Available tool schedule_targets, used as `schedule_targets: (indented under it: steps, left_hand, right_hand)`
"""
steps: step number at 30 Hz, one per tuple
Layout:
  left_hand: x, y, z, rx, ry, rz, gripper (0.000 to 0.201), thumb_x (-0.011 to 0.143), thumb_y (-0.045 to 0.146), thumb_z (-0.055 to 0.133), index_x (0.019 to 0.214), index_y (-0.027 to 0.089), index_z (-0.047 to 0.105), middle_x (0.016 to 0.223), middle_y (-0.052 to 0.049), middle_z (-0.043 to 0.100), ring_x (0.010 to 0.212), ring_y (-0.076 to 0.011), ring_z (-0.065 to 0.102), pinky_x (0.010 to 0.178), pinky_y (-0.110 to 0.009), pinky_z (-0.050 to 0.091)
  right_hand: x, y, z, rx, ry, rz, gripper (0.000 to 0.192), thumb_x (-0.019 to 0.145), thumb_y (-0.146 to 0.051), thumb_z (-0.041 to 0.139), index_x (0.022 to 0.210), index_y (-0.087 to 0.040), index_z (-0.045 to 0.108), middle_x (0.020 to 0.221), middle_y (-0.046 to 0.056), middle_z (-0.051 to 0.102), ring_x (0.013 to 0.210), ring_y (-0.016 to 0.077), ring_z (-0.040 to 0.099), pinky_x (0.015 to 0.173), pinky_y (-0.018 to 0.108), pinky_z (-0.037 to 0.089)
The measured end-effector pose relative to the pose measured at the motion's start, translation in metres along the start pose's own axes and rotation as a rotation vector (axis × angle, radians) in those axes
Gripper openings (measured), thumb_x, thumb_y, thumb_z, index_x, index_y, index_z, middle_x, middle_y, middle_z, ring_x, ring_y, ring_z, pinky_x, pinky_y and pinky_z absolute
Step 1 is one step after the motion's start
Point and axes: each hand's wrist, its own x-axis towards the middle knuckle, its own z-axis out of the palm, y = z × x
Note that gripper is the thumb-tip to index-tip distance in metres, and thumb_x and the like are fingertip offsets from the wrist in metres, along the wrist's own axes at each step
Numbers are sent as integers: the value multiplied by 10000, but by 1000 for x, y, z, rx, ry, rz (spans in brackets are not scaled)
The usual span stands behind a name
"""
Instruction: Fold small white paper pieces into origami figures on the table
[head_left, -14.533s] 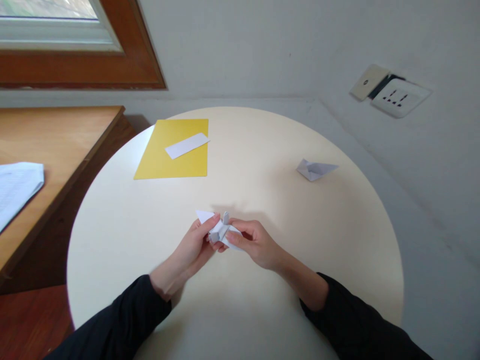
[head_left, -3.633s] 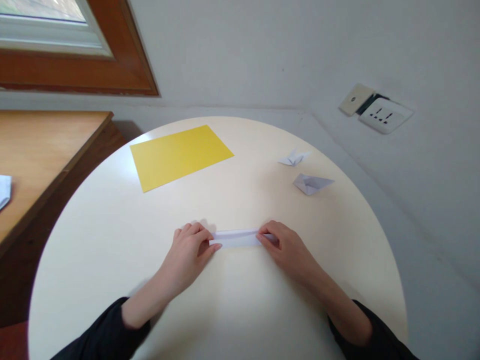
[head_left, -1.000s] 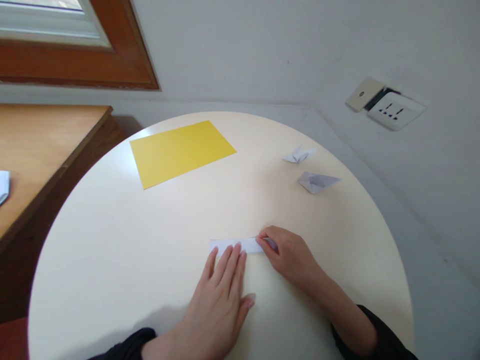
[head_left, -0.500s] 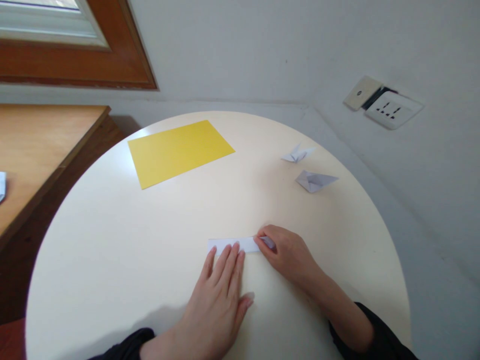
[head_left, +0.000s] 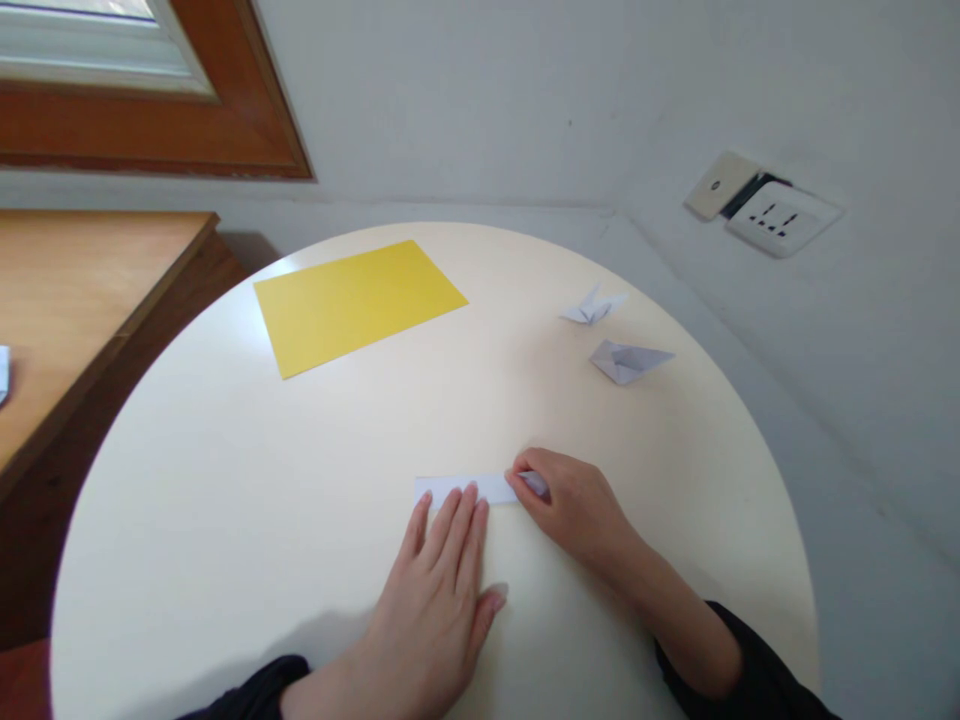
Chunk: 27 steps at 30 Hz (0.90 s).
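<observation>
Pinching the strip (head_left: 466, 488) at its right end: right hand (head_left: 571, 503), fingers curled shut on it.
Left hand (head_left: 439, 580) lies flat and open, fingertips (head_left: 450, 497) on the strip's near edge; strip lies on the table (head_left: 225, 480) near its front.

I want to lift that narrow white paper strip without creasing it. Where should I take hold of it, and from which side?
Probably the bare left end of the narrow white paper strip: it lies flat on the round cream table, the right hand covers its right end and the left hand rests fingertips on its near edge. Come in from the left, slide a fingertip under the short edge and pinch lightly.
</observation>
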Motion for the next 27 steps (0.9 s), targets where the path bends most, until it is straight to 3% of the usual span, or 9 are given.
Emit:
schedule_targets:
  steps: [11, 18, 27]
  left_hand:
    - [3, 1, 1, 10, -1, -8, 511, 909, 415, 360, 1246, 64, 516, 1339, -164, 503, 1247, -293, 432, 1057, -467, 232]
    - [13, 7, -2, 52, -14, -59, 504, 921, 419, 337, 1312, 128, 464, 1342, -189, 489, 1155, -305, 511, 974, -493, 324]
    - [13, 11, 1, 80, -16, -67, 508, 925, 423, 325, 1318, 128, 456, 1343, -210, 478, 1189, -321, 496, 987, -512, 319]
  right_hand:
    - [1, -6, 0, -82, -32, 46, 87, 829, -216, 511, 791, -190, 585, 767, 22, 674, 698, 151, 605, 613, 243, 358]
    - [0, -8, -2, -115, -34, 31, 66, 833, -211, 522, 800, -191, 576, 780, 17, 668, 706, 153, 607, 601, 242, 352]
    - [0, -10, -1, -126, -18, 41, 71, 842, -206, 520, 806, -189, 579, 791, 23, 665, 724, 158, 606, 607, 248, 353]
